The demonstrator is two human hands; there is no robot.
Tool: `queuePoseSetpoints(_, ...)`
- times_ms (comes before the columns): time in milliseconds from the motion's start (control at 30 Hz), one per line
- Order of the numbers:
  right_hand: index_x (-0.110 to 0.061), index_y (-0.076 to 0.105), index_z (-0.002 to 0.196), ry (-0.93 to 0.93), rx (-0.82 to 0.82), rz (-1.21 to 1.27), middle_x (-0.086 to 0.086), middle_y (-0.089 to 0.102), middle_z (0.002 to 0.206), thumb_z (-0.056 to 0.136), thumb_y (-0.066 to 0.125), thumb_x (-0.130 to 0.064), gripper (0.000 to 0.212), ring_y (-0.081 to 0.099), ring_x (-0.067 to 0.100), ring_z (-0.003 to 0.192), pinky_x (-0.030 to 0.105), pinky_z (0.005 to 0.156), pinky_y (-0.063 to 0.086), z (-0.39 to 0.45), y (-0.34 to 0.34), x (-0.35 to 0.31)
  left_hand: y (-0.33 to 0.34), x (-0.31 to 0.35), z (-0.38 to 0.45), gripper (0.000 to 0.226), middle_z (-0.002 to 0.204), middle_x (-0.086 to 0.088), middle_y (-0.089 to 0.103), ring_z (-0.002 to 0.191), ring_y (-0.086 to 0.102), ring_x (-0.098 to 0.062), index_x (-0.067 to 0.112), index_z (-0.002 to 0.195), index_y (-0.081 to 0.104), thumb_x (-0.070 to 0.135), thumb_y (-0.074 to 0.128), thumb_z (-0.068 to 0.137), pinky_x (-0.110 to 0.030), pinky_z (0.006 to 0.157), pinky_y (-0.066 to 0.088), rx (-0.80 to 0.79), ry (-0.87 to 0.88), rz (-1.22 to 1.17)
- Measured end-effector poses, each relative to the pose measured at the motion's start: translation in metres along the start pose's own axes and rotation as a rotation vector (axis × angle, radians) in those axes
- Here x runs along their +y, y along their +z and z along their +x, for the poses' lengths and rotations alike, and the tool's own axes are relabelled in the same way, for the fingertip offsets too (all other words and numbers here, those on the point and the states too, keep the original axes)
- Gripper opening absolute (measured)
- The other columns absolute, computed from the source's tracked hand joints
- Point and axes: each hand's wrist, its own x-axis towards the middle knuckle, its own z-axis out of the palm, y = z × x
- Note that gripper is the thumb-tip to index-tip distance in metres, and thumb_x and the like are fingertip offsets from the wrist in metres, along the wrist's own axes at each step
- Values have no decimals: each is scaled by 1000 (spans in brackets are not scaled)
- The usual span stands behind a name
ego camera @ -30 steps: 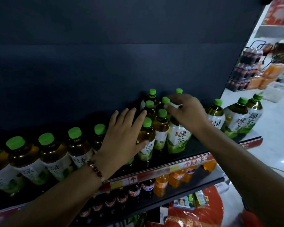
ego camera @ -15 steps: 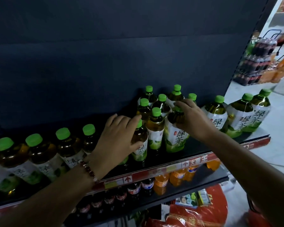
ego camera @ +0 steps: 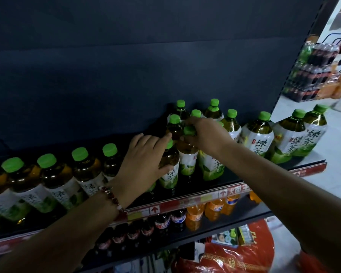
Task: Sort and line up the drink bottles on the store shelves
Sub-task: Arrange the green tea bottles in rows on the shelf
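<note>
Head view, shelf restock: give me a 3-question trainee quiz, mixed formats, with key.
1. True or false: the left hand rests on a green tea bottle near the shelf's front edge.
2. Multiple choice: the right hand has its grip on a bottle's A) base B) neck, just under the cap C) label.
3. Fill in: on the lower shelf, the bottles right of the dark cola bottles hold a drink coloured ____.

Key: 1 true; 2 B; 3 orange.
</note>
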Motion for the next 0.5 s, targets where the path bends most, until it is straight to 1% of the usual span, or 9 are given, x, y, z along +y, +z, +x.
queuePoseSetpoints(67, -21, 60, 124, -14, -57, 22, 5, 69, 105, 86, 71, -35, 42, 66, 24, 97, 36, 80, 55, 7, -7, 6, 0, 1, 0, 87, 126, 1, 59, 123, 51, -20, 20, 150, 34, 57, 69, 79, -41, 116, 25, -11, -2, -9)
queuePoseSetpoints(133, -21, 62, 122, -35, -148, 76, 1, 68, 107, 84, 75, -29, 40, 65, 20, 99, 31, 82, 52, 10, -15, 12, 0, 1, 0, 87, 129, 2, 57, 126, 48, -19, 21, 151, 31, 58, 67, 81, -40, 117, 22, -15, -5, -15)
queuePoseSetpoints(233, -25, 64, 123, -34, -224, 220, -3, 67, 116, 82, 78, -21, 43, 63, 14, 106, 33, 93, 51, 7, -23, 22, -1, 1, 0, 87, 131, 2, 56, 128, 47, -18, 21, 152, 28, 59, 65, 82, -39, 117, 20, -18, -6, -13)
queuePoseSetpoints(300, -25, 64, 123, -47, -243, 276, -4, 67, 117, 82, 78, -17, 43, 62, 12, 108, 32, 96, 49, 3, -25, 24, -1, 1, 0, 87, 132, 2, 56, 128, 46, -18, 21, 152, 29, 59, 64, 82, -39, 117, 19, -15, -6, -14)
queuePoseSetpoints(367, -26, 65, 123, -71, -250, 307, -8, 67, 117, 83, 77, -17, 43, 60, 9, 109, 27, 96, 46, 0, -25, 24, -1, 2, 0, 87, 131, 3, 56, 127, 47, -18, 22, 152, 29, 60, 64, 82, -40, 117, 20, -18, -5, -14)
queuePoseSetpoints(467, -26, 64, 123, -102, -273, 340, -16, 63, 111, 84, 76, -16, 42, 58, 2, 107, 12, 87, 42, -4, -24, 22, 1, 1, 1, 88, 125, 3, 60, 121, 52, -18, 21, 150, 33, 62, 64, 79, -41, 114, 25, -2, 1, 12)
queuePoseSetpoints(500, -26, 64, 124, -113, -279, 342, -17, 63, 110, 85, 75, -16, 42, 58, 2, 107, 13, 87, 42, -5, -24, 22, 2, 0, 1, 88, 123, 3, 61, 119, 53, -19, 20, 149, 34, 62, 65, 79, -41, 113, 27, 2, 2, 18)
